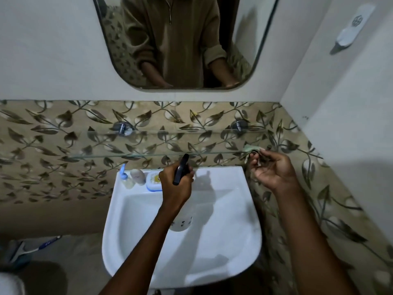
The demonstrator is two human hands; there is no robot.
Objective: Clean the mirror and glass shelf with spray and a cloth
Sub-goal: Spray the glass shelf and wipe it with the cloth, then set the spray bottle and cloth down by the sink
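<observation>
A rounded mirror [180, 39] hangs on the white wall and reflects a person's torso. Below it a clear glass shelf [131, 155] runs across the leaf-patterned tiles on two chrome brackets. My left hand [176, 184] grips a spray bottle by its black trigger head [180, 169], held over the sink just under the shelf's front edge; the bottle's pale body shows below my wrist. My right hand [272, 169] pinches a pale green cloth [251, 152] at the shelf's right end.
A white sink [234, 231] sits below the shelf. On its back rim stand a blue-capped bottle [125, 177], a small tube [137, 176] and a soap dish [154, 180]. A white wall holder [350, 28] is mounted at the upper right. A squeegee [25, 250] lies on the floor at the left.
</observation>
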